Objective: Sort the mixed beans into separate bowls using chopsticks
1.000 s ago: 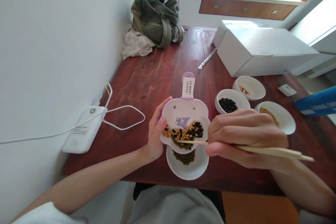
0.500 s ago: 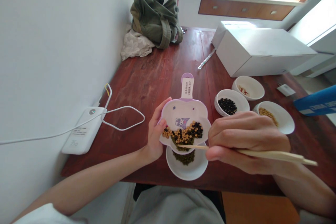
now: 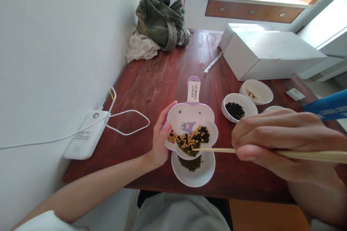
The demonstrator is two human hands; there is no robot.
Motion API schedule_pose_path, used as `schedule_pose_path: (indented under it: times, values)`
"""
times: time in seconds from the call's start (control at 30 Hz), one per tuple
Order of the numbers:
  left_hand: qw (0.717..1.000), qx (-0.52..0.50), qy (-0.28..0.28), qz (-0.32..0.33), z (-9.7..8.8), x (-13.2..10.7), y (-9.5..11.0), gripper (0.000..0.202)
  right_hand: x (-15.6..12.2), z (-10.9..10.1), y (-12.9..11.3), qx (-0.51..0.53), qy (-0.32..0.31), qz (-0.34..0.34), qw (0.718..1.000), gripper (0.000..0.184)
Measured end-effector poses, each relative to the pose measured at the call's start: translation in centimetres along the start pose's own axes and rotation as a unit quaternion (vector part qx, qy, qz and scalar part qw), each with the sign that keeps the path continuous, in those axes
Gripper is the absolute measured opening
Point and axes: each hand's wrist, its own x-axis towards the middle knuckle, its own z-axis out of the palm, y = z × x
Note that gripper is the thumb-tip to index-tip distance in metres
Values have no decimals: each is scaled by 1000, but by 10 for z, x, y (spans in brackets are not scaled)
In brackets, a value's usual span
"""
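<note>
White and shallow, the nearest bowl point(image 3: 202, 177) sits at the near edge of the wooden table point(image 3: 162, 79) and holds a small heap of green beans point(image 3: 191, 163). A purple-rimmed dish point(image 3: 189, 119), flower-shaped with a labelled handle pointing away from the person, is held just above it, and its near edge overlaps the bowl's far rim. Mixed beans point(image 3: 191, 139), yellow, black and green, lie gathered at the near side of the dish.

The left hand point(image 3: 159, 140) grips the left rim of the dish, thumb on the upper edge and fingers wrapped beneath. The right hand point(image 3: 282, 140) is closed around a pair of chopsticks point(image 3: 214, 149). The chopsticks run level from right to left, and their tips meet the mixed beans at the near edge of the dish.

Beyond the right hand stand three more white bowls. The bowl of black beans point(image 3: 238, 106) is just right of the dish. A bowl with a few reddish pieces point(image 3: 256, 91) stands behind it. The third bowl point(image 3: 273, 108) is mostly hidden by the knuckles. A blue object point(image 3: 325, 106) enters from the right edge.

At the left, against the wall, a white power bank point(image 3: 85, 135) lies with its cable point(image 3: 127, 121) looped on the table. Farther back are a large white box point(image 3: 271, 52) on the right and a green bag point(image 3: 162, 18) resting on a pale cloth point(image 3: 141, 47) in the far corner.
</note>
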Motion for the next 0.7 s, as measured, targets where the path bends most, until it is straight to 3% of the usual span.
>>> schedule_pose_path:
  times: [0.7]
  values:
    - [1000,9,-7,8,6,1,2,64,3,11,15,41,-53,1,998,36]
